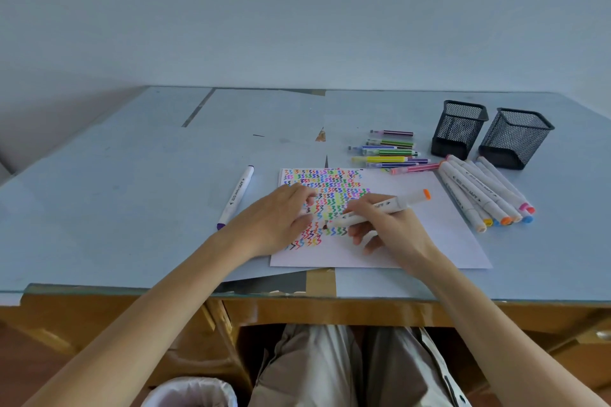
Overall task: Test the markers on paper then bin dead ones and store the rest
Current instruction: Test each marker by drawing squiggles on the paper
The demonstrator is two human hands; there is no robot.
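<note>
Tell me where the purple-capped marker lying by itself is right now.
In the head view, the purple-capped marker lies on the table's left side, just left of the test paper and beside the left hand.

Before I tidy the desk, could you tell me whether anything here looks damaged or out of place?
Yes. The desk covering is torn: gaps near the front edge and by the far seam expose the surface beneath. One purple marker lies alone left of the paper, apart from the other markers.
</note>
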